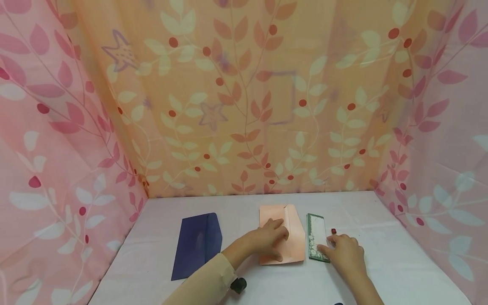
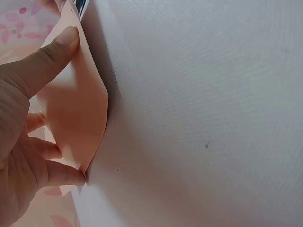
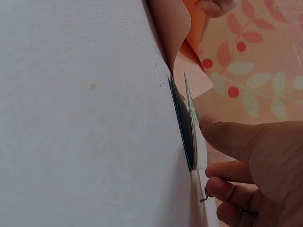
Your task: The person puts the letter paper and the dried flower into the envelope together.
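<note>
My left hand (image 1: 270, 238) lies over the peach envelope (image 1: 295, 241), fingers spread across its face. In the left wrist view its straight thumb rests near one edge of the envelope (image 2: 71, 104), the fingers reaching toward the other. The envelope bulges a little there. To its right lies a folded card (image 1: 317, 231) with a green border and pale floral print. My right hand (image 1: 350, 256) is at that card's right side, thumb tip on its edge. In the right wrist view the card's leaves (image 3: 189, 118) stand slightly apart, beside the thumb and loosely bent fingers.
A navy envelope (image 1: 194, 245) lies on the white-covered table (image 1: 152, 224) at left. A small dark red item (image 1: 333, 231) sits just beyond my right fingers. A black object (image 1: 239, 285) shows by my left wrist. Patterned curtains (image 1: 244, 106) enclose the back and sides.
</note>
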A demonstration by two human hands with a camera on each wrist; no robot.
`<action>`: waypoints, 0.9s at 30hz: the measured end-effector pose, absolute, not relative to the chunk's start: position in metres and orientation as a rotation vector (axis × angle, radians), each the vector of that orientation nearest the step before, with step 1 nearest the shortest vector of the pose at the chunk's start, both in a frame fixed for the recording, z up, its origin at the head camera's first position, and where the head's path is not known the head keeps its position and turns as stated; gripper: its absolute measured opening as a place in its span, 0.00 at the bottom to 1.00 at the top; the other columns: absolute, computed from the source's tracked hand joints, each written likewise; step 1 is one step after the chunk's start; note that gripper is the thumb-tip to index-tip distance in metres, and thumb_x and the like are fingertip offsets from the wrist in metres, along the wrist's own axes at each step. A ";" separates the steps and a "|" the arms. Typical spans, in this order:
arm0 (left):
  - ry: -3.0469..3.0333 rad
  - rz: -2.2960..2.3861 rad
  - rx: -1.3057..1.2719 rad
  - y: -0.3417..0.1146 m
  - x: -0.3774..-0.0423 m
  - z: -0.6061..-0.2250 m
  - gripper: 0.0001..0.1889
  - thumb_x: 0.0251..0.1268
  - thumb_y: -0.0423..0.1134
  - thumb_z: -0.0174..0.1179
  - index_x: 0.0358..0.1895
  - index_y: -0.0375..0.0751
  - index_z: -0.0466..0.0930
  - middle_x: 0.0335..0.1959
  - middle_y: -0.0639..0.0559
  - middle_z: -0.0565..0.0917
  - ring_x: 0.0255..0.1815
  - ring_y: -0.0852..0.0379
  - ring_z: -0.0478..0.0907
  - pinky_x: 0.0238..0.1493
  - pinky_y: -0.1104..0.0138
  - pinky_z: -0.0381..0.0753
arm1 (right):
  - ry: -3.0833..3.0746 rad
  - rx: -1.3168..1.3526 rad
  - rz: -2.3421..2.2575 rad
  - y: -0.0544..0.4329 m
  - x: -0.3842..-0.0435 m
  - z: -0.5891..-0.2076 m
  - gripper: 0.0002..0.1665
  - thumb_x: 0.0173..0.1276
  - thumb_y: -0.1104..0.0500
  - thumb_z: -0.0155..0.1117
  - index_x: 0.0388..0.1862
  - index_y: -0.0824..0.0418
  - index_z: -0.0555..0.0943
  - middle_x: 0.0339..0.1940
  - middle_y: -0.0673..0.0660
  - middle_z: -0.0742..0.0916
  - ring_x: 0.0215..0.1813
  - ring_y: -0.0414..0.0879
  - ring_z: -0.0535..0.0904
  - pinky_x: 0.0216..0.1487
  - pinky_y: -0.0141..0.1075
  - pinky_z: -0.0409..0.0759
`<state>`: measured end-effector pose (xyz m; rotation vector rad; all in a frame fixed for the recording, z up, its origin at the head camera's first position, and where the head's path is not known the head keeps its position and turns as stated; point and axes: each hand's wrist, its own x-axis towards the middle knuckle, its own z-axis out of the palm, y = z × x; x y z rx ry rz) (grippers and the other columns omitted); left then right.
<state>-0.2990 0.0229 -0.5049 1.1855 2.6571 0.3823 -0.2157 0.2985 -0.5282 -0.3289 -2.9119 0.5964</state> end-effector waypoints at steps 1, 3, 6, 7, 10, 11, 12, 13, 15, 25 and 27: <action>2.659 0.381 1.187 0.023 -0.299 -0.505 0.28 0.52 0.56 0.78 0.50 0.66 0.68 0.82 0.52 0.57 0.83 0.37 0.52 0.68 0.35 0.69 | -2.919 -0.344 0.591 0.298 -0.216 -0.528 0.40 0.55 0.33 0.77 0.52 0.65 0.87 0.50 0.71 0.86 0.51 0.68 0.79 0.45 0.60 0.71; 2.660 0.380 1.188 0.023 -0.299 -0.505 0.28 0.52 0.56 0.78 0.50 0.66 0.68 0.82 0.51 0.57 0.83 0.37 0.52 0.67 0.35 0.70 | -2.932 -0.374 0.582 0.298 -0.217 -0.528 0.40 0.54 0.34 0.78 0.51 0.66 0.87 0.48 0.70 0.87 0.49 0.67 0.79 0.44 0.59 0.71; 2.660 0.381 1.192 0.023 -0.299 -0.504 0.28 0.52 0.56 0.78 0.50 0.65 0.68 0.82 0.51 0.57 0.83 0.37 0.52 0.67 0.35 0.70 | -2.944 -0.399 0.568 0.297 -0.218 -0.528 0.40 0.52 0.34 0.79 0.49 0.66 0.87 0.46 0.70 0.87 0.47 0.66 0.80 0.43 0.59 0.72; 2.658 0.382 1.193 0.023 -0.300 -0.504 0.29 0.52 0.56 0.78 0.50 0.65 0.68 0.82 0.51 0.57 0.83 0.36 0.52 0.67 0.35 0.70 | -2.944 -0.399 0.566 0.297 -0.218 -0.528 0.40 0.52 0.34 0.79 0.49 0.66 0.87 0.46 0.69 0.87 0.47 0.66 0.80 0.42 0.59 0.72; 2.654 0.386 1.200 0.023 -0.300 -0.504 0.29 0.51 0.56 0.78 0.51 0.65 0.68 0.82 0.51 0.57 0.83 0.36 0.52 0.67 0.34 0.70 | -2.936 -0.382 0.556 0.297 -0.217 -0.529 0.39 0.52 0.35 0.79 0.49 0.66 0.87 0.45 0.69 0.87 0.46 0.65 0.80 0.41 0.59 0.72; 2.652 0.388 1.204 0.023 -0.301 -0.504 0.29 0.51 0.55 0.78 0.51 0.64 0.68 0.82 0.51 0.57 0.82 0.36 0.52 0.67 0.34 0.69 | -2.931 -0.374 0.558 0.297 -0.216 -0.529 0.39 0.52 0.35 0.80 0.49 0.66 0.87 0.46 0.70 0.87 0.46 0.66 0.80 0.41 0.59 0.72; 2.651 0.388 1.205 0.023 -0.301 -0.504 0.29 0.51 0.55 0.78 0.51 0.64 0.68 0.81 0.51 0.58 0.82 0.37 0.52 0.67 0.34 0.69 | -2.927 -0.368 0.558 0.297 -0.216 -0.529 0.38 0.52 0.36 0.80 0.49 0.66 0.87 0.46 0.70 0.88 0.46 0.66 0.80 0.41 0.59 0.72; 2.650 0.388 1.206 0.023 -0.301 -0.504 0.29 0.51 0.55 0.78 0.51 0.64 0.69 0.81 0.51 0.58 0.82 0.37 0.52 0.67 0.34 0.69 | -2.924 -0.363 0.561 0.297 -0.216 -0.529 0.38 0.52 0.37 0.80 0.49 0.65 0.87 0.47 0.70 0.88 0.46 0.66 0.80 0.41 0.58 0.71; 2.645 0.390 1.201 0.023 -0.301 -0.504 0.29 0.51 0.55 0.78 0.51 0.65 0.69 0.81 0.52 0.58 0.83 0.37 0.52 0.67 0.35 0.69 | -2.925 -0.363 0.567 0.297 -0.215 -0.529 0.37 0.53 0.38 0.80 0.49 0.66 0.87 0.48 0.70 0.88 0.47 0.67 0.80 0.41 0.58 0.71; 2.651 0.375 1.193 0.022 -0.300 -0.503 0.28 0.51 0.56 0.78 0.50 0.66 0.69 0.82 0.52 0.57 0.82 0.40 0.53 0.67 0.38 0.72 | -2.990 -0.461 0.602 0.290 -0.214 -0.521 0.31 0.59 0.46 0.79 0.52 0.68 0.86 0.55 0.71 0.86 0.50 0.69 0.81 0.42 0.57 0.70; 2.652 0.377 1.194 0.022 -0.300 -0.503 0.28 0.51 0.57 0.78 0.50 0.66 0.69 0.82 0.53 0.57 0.82 0.39 0.53 0.67 0.38 0.72 | -2.984 -0.480 0.610 0.290 -0.213 -0.521 0.30 0.60 0.45 0.78 0.50 0.67 0.86 0.53 0.70 0.87 0.47 0.68 0.81 0.41 0.58 0.69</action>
